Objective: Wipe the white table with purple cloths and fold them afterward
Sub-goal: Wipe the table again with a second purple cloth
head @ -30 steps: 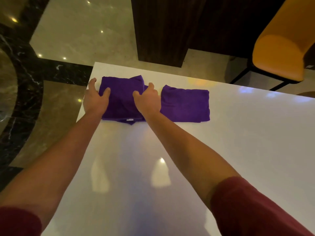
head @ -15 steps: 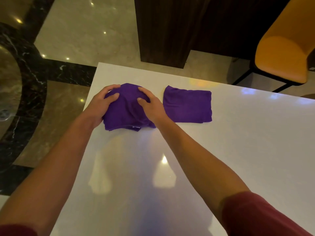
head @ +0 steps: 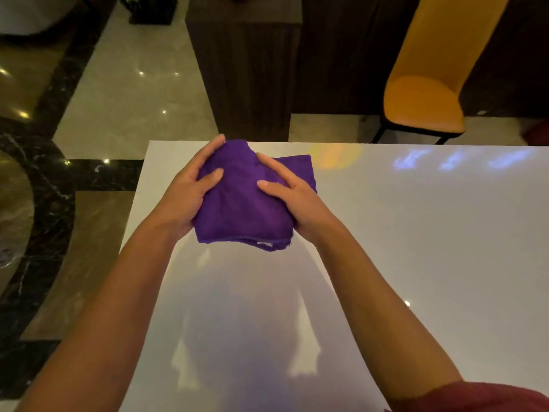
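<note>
We hold the folded purple cloth [head: 240, 209] between left hand [head: 190, 194] and right hand [head: 292, 200], both gripping its sides above the white desk [head: 416, 233]; second purple cloth [head: 300, 169] lies behind the right hand.

no readable text, labels or numbers anywhere

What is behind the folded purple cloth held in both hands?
A second purple cloth lies on the white table, only its right edge showing. The held folded purple cloth and right hand cover the rest.
</note>
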Demonstrator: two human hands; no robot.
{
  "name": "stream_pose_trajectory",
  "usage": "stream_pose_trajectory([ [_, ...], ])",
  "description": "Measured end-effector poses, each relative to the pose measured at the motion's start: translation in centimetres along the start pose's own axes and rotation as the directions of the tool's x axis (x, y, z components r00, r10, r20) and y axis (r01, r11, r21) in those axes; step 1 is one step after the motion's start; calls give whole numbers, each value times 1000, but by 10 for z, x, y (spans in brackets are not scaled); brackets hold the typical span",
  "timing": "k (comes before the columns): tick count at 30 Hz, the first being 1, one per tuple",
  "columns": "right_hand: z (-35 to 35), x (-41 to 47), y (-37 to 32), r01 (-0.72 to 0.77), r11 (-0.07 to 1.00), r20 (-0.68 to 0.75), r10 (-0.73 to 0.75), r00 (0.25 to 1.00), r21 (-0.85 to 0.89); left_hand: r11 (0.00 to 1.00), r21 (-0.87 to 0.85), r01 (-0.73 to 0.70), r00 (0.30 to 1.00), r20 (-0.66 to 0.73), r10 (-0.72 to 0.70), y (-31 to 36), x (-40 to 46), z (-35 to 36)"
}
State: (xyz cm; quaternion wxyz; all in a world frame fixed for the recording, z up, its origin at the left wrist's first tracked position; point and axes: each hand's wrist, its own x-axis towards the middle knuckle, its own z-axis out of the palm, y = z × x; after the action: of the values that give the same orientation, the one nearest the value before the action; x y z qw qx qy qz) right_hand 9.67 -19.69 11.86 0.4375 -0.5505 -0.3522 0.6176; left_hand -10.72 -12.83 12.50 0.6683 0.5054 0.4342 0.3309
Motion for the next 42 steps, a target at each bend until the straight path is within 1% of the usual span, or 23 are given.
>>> stream_pose_trajectory([
  [3, -27, -41, 4, 71, 989, 30, -68, 997, -129, 1000, -8, 10, 998, 67, -9, 0, -17, 31],
  [6, -55, -74, 14, 160, 971, -1, -163, 987, -178, 1000, 6, 18, 994, 105, -18, -7, -35, 70],
  [8, -73, -92, 20, 187, 962, -35, -197, 980, -198, 999, 18, 27, 996, 90, -28, -14, -48, 94],
  [10, -91, -108, 26, 212, 953, -39, -225, 974, -219, 999, 34, 33, 998, 59, -35, -22, -61, 118],
  [13, -121, -131, 36, 272, 925, -3, -283, 959, -266, 997, 71, 41, 999, 3, -41, -33, -82, 156],
  [16, -151, -152, 47, 304, 887, 39, -310, 950, -347, 983, 182, -7, 999, -48, 16, -47, -102, 199],
  [18, -168, -166, 51, 294, 868, 55, -297, 953, -400, 956, 292, -28, 996, -76, 52, -57, -114, 227],
  [20, -184, -181, 56, 294, 827, 69, -299, 952, -480, 906, 422, -30, 993, -91, 75, -67, -127, 253],
  [23, -204, -201, 67, 290, 731, 86, -303, 949, -618, 802, 594, -67, 992, -47, 117, -82, -141, 285],
  [26, -219, -221, 75, 272, 654, 97, -290, 952, -706, 714, 695, -89, 990, -19, 142, -95, -149, 307],
  [29, -229, -241, 92, 249, 550, 106, -277, 955, -797, 632, 773, -45, 987, -61, 146, -112, -159, 323],
  [32, -251, -260, 100, 192, 455, 65, -281, 958, -870, 544, 836, -66, 985, -34, 172, -127, -162, 348],
  [34, -272, -272, 106, 136, 391, 28, -269, 963, -910, 519, 852, -67, 990, -10, 144, -137, -164, 367],
  [37, -308, -283, 114, 75, 311, -6, -252, 968, -947, 510, 857, -73, 994, 23, 104, -156, -164, 403],
  [40, -341, -284, 127, 37, 267, -15, -191, 981, -963, 517, 856, -31, 999, 9, 46, -174, -158, 433],
  [42, -357, -278, 135, 29, 255, -11, -155, 988, -966, 517, 856, 3, 1000, -3, -1, -184, -150, 445],
])
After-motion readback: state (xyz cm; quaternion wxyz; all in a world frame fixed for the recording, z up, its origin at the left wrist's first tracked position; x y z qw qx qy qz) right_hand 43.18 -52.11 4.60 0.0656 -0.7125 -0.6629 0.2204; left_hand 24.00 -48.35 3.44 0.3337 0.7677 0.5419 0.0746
